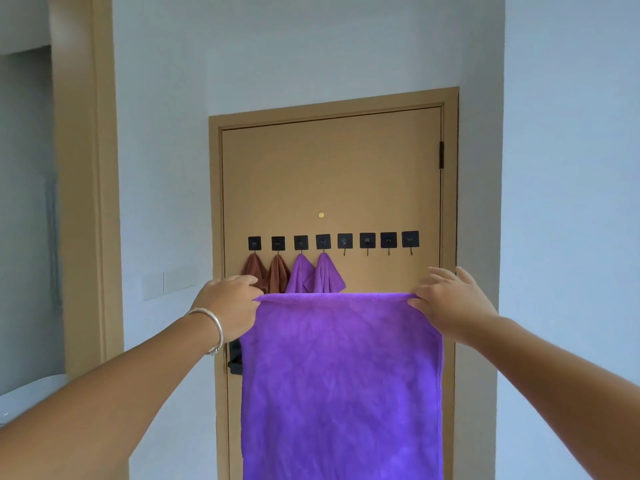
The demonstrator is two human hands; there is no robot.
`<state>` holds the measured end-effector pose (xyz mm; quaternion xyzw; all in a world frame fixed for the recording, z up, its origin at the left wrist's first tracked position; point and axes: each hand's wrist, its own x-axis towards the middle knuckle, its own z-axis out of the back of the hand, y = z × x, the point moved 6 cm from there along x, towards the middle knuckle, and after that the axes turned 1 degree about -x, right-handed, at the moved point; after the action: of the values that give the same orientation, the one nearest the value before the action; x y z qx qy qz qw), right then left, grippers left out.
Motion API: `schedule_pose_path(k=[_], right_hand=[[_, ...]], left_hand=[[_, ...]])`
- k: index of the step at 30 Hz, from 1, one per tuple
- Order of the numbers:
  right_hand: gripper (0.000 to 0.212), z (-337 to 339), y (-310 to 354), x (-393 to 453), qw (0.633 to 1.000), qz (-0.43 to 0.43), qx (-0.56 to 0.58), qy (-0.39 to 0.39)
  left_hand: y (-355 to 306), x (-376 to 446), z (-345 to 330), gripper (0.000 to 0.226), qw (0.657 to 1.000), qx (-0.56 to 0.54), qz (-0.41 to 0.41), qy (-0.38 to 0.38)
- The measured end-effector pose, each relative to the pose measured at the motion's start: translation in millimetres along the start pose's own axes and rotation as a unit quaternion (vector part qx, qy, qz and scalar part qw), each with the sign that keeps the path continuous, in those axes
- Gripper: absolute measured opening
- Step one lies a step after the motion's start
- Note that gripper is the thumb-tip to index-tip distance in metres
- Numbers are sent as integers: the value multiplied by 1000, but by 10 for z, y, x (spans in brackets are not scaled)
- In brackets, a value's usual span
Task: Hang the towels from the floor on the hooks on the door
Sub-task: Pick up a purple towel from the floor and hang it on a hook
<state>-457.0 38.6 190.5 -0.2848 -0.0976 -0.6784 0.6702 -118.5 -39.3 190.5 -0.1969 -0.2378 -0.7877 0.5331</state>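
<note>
**Towel stretched level below the hook row, first free hook up and between the hands**

Both hands hold a purple towel (341, 382) spread flat in front of the tan door (329, 174). The left hand (228, 306) pinches the upper left corner, its fingers (242, 281) curled over the hem; the right hand (450, 303) pinches the upper right corner between thumb and forefinger, while its other fingers (438, 273) stand straighter above the cloth. The top edge runs left to right, about level, and the towel hangs straight down from it out of the bottom of the view.

Eight black hooks (332, 241) sit in a row on the door, above that top edge. The four on the left are taken: two brown towels (266, 271) and two purple hung towels (313, 275), each gathered at a point. The four on the right are bare, the nearest being the fifth hook (345, 241).

That free hook lies upward and forward from the fingers, over the middle of the stretched edge, so neither hand is clearly nearer, though the remaining bare hooks lean toward the right hand's side. The towel's long axis hangs vertical while the gripped edge lies crosswise to the hook's prong. I judge the coming move needs the edge bunched or one corner led up to the hook; held wide like this, the cloth offers no point to catch.
</note>
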Motion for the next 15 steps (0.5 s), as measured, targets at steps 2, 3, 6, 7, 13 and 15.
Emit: schedule_pose_path(k=[2, 3, 6, 7, 13, 15], right_hand=[[38, -203, -36, 177, 1000, 8, -9, 5], [37, -295, -60, 268, 1000, 10, -13, 7], [38, -543, -144, 564, 1000, 5, -8, 9], [39, -621, -163, 661, 1000, 3, -5, 10], [40, -1071, -196, 1377, 999, -11, -35, 22], [39, -1189, -195, 1667, 999, -19, -43, 22]], left_hand=[[6, 216, -173, 36, 1000, -1, 1, 4], [10, 328, -257, 36, 1000, -4, 2, 1], [22, 659, -518, 35, 1000, -16, 0, -13], [21, 764, -611, 35, 1000, -14, -8, -14], [158, 1455, -1234, 32, 998, -47, -19, -37], [233, 1728, -1429, 33, 997, -64, -27, -38]])
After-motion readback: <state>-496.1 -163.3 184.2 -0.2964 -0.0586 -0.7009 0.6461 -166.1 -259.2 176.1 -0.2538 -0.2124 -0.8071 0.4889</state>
